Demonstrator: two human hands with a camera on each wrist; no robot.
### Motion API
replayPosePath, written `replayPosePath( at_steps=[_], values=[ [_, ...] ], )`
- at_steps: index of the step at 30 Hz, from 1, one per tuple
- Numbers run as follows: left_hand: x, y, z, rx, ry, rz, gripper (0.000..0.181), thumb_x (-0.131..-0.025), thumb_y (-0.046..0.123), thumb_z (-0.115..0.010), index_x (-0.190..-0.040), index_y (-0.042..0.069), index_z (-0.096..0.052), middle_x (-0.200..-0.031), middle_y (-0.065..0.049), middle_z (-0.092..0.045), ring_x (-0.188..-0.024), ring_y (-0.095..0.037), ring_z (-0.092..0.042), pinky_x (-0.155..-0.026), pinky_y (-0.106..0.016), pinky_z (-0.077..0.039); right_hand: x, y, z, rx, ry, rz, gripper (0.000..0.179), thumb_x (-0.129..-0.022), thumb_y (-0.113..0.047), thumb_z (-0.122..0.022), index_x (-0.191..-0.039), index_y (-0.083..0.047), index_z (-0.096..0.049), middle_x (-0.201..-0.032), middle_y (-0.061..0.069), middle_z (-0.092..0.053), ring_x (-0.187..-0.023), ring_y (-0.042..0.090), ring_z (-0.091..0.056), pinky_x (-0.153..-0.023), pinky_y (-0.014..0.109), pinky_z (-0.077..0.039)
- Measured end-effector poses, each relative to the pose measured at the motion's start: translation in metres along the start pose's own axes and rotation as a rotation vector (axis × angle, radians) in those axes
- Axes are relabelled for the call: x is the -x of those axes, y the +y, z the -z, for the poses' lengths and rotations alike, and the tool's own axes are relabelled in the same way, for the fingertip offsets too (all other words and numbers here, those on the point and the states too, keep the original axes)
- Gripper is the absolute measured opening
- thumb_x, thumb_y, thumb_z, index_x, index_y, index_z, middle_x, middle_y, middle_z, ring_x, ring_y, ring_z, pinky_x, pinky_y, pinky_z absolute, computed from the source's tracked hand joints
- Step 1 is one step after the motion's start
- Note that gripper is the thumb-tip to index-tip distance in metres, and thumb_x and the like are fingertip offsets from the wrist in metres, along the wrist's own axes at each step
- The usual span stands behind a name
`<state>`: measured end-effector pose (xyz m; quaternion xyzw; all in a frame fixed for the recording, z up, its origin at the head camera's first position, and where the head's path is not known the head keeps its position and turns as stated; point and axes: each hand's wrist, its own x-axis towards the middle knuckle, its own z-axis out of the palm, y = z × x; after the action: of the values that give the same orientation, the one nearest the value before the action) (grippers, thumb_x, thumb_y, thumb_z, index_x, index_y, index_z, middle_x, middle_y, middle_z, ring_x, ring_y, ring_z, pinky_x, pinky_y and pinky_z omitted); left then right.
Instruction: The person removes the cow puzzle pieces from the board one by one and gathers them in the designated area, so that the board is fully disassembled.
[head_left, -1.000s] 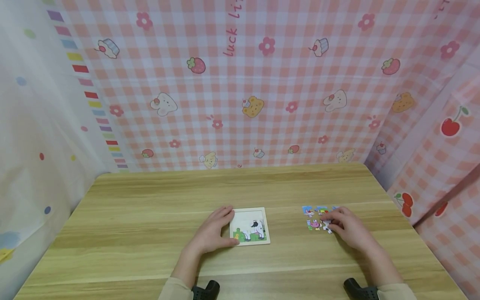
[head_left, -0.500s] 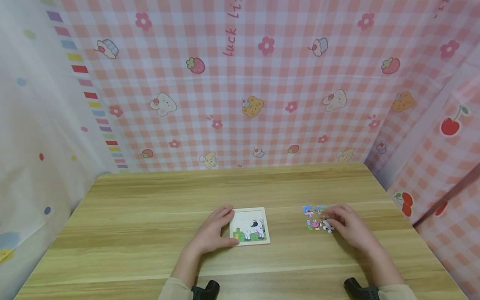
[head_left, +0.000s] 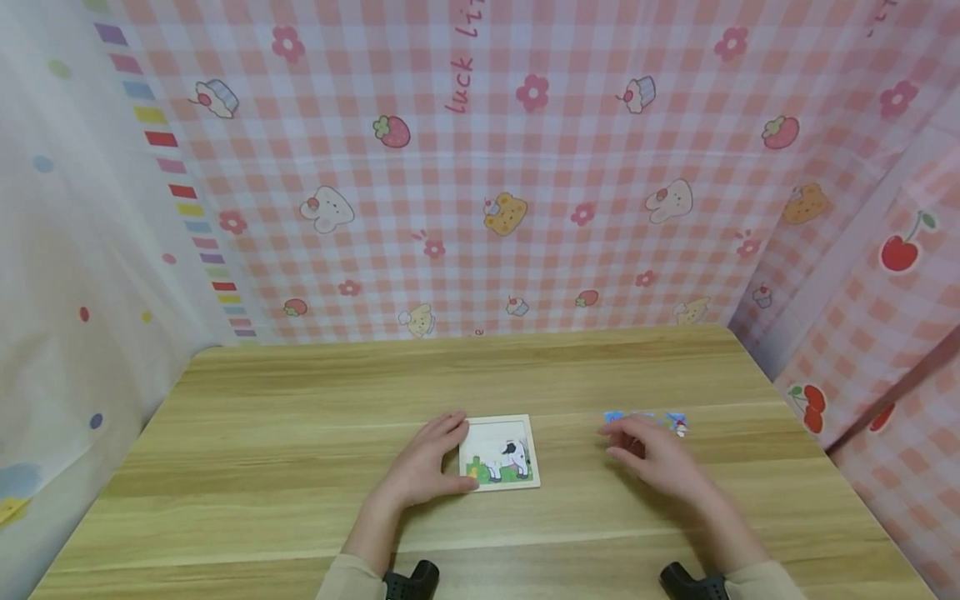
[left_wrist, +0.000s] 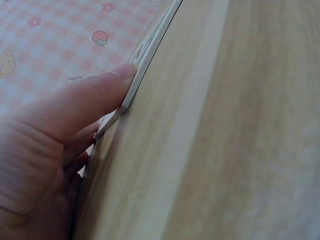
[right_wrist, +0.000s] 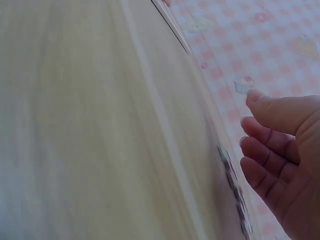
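A square wooden puzzle board lies on the table, its lower part filled with a cow's body and legs on green, its upper part pale. My left hand grips its left side, thumb on the near corner and fingers along the left edge. To the right, my right hand hovers over the loose puzzle pieces, covering most of them. In the right wrist view its thumb and curved fingers stand apart with nothing showing between them; the puzzle pieces lie below the fingertips.
The wood-grain table reaches back to a pink checked curtain with cartoon prints. A white dotted curtain hangs at the left, and more pink curtain on the right. Black straps sit at both wrists.
My right hand has moved left across the pieces, uncovering the far-right one and hiding the nearer ones. The left hand and the puzzle board have stayed put.
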<state>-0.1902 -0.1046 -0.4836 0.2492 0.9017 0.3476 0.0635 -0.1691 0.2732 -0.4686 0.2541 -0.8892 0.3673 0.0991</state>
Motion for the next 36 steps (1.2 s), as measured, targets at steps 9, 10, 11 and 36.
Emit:
replayPosePath(
  at_steps=[9, 10, 11, 36],
  values=[
    [0.0, 0.0, 0.0, 0.001, 0.003, 0.001, 0.091, -0.082, 0.034, -0.088, -0.151, -0.006, -0.046, -0.164, -0.019, -0.036, -0.154, -0.041, -0.025, -0.123, -0.059, -0.022, -0.013, -0.012, -0.02, -0.009, -0.079, 0.008, 0.024, -0.089, -0.007, -0.08, -0.112, -0.006, -0.073, -0.1, -0.001, -0.07, -0.089, 0.013, -0.06, -0.076, 0.029, -0.053],
    [0.001, 0.0, 0.0, 0.001, 0.003, 0.003, 0.091, -0.082, 0.034, -0.088, -0.151, -0.006, -0.046, -0.164, -0.019, -0.036, -0.154, -0.041, -0.024, -0.124, -0.059, -0.021, -0.015, -0.014, -0.022, -0.004, -0.089, 0.006, 0.025, -0.089, -0.008, -0.08, -0.113, -0.006, -0.073, -0.103, 0.0, -0.07, -0.091, 0.013, -0.061, -0.078, 0.029, -0.053],
    [0.001, 0.0, 0.0, 0.0, 0.002, 0.005, 0.091, -0.082, 0.034, -0.088, -0.151, -0.006, -0.046, -0.164, -0.019, -0.035, -0.154, -0.041, -0.024, -0.124, -0.059, -0.021, -0.017, -0.015, -0.025, -0.003, -0.098, 0.002, 0.025, -0.089, -0.009, -0.08, -0.114, -0.007, -0.073, -0.104, 0.0, -0.07, -0.092, 0.014, -0.061, -0.078, 0.029, -0.053],
    [0.0, 0.001, 0.0, 0.008, 0.005, 0.003, 0.091, -0.082, 0.034, -0.088, -0.152, -0.006, -0.045, -0.164, -0.019, -0.035, -0.154, -0.041, -0.025, -0.124, -0.059, -0.021, -0.05, -0.042, -0.064, 0.021, -0.245, 0.027, 0.035, -0.09, -0.016, -0.082, -0.124, -0.011, -0.073, -0.121, 0.005, -0.067, -0.103, 0.019, -0.063, -0.091, 0.037, -0.057]
  ],
)
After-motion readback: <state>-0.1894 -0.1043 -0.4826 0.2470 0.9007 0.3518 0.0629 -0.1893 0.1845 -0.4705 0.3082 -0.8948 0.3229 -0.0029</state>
